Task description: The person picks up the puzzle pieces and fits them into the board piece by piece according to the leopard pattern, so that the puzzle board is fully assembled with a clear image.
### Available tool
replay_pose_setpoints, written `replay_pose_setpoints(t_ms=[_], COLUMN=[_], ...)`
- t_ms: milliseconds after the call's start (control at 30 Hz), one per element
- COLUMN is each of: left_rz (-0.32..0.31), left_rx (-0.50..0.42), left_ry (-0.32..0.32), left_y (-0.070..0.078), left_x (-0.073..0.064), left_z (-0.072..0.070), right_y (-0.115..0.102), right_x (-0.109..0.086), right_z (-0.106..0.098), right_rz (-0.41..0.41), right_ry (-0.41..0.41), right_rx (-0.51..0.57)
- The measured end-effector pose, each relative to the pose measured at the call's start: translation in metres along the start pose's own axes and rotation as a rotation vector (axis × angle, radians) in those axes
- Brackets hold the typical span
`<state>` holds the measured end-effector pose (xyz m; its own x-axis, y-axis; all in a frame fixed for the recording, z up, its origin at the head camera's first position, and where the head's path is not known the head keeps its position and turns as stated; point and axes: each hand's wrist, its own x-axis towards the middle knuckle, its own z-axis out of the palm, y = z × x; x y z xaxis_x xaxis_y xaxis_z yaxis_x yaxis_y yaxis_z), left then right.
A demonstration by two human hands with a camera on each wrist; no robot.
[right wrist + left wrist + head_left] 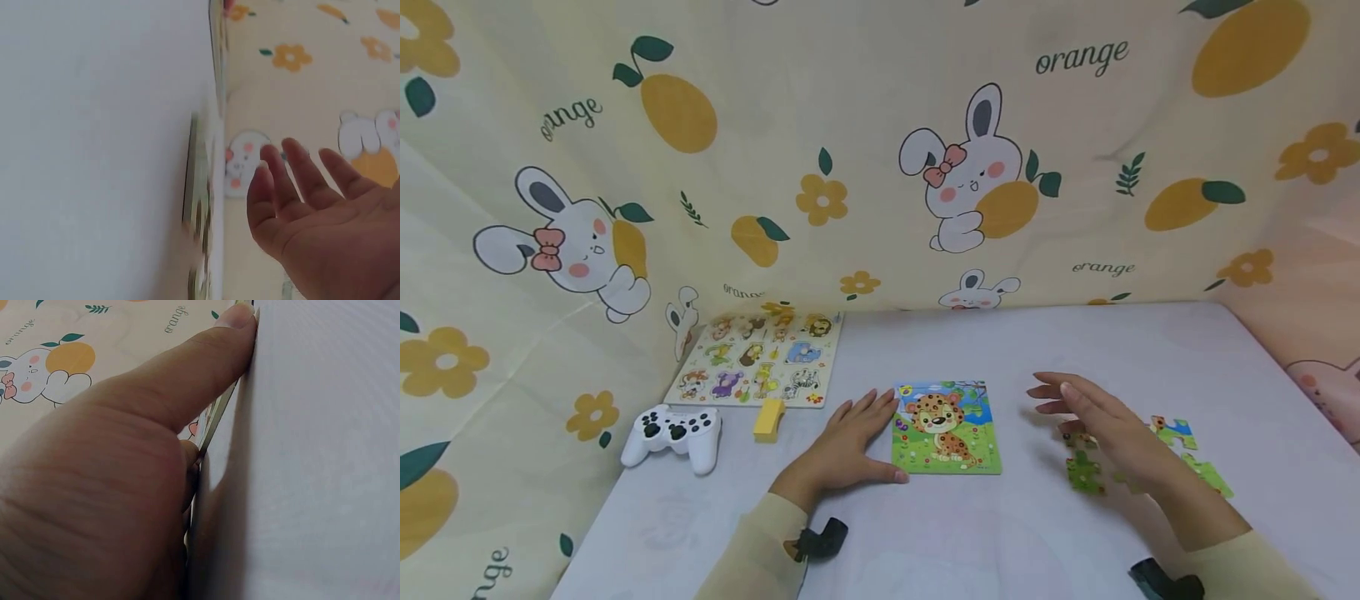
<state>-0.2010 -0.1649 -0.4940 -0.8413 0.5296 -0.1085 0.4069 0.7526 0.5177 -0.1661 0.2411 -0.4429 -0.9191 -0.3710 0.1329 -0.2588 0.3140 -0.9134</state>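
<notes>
A square puzzle board (946,429) with a leopard picture lies flat on the white table. My left hand (850,446) rests at its left side, fingers spread and straight, the thumb by the lower left corner. The left wrist view shows the thumb stretched along the board's edge. To the right, my right hand (1112,429) hovers over loose jigsaw pieces (1083,472), its fingers loosely bent and holding nothing. The right wrist view shows that hand (325,219) raised off the table. More pieces (1208,473) show beyond the wrist; the hand hides part of the group.
A white game controller (673,435) lies at the left edge of the table. Beside it is a yellow block (769,420), touching or close to an animal picture board (758,358) at the back left. A printed curtain (865,150) hangs behind the table.
</notes>
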Motion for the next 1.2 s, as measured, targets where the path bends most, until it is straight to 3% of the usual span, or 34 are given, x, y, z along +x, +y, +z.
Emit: replay_pose_setpoints(t_ms=[233,433,567,667,800,900,1033,1200], left_rz=[-0.011,-0.009,-0.01,-0.012,-0.01,-0.017,-0.019,-0.02], left_rx=[0.001,-0.001,0.003,0.004,0.008,0.013,0.012,0.021], left_ry=[-0.006,0.0,0.002,0.001,0.001,-0.002,-0.001,-0.002], left_y=[-0.001,0.002,0.003,0.003,0.004,0.003,0.001,0.001], left_x=[0.0,-0.001,-0.001,-0.001,-0.001,-0.001,-0.001,0.0], left_z=[0.0,-0.001,-0.001,-0.001,-0.002,-0.001,0.0,0.001], right_y=[0.021,0.032,0.042,0.052,0.059,0.057,0.054,0.055], right_x=[-0.011,-0.02,-0.025,-0.024,-0.022,-0.021,-0.02,-0.02], right_z=[-0.026,-0.045,-0.055,-0.058,-0.058,-0.056,-0.052,-0.051], right_rz=[-0.059,-0.005,0.029,0.075,0.203,0.271,0.235,0.181], right_ry=[0.081,0.153,0.159,0.145,0.09,0.028,-0.03,-0.048], right_rx=[0.138,0.137,0.14,0.036,-0.161,-0.217,-0.247,-0.291])
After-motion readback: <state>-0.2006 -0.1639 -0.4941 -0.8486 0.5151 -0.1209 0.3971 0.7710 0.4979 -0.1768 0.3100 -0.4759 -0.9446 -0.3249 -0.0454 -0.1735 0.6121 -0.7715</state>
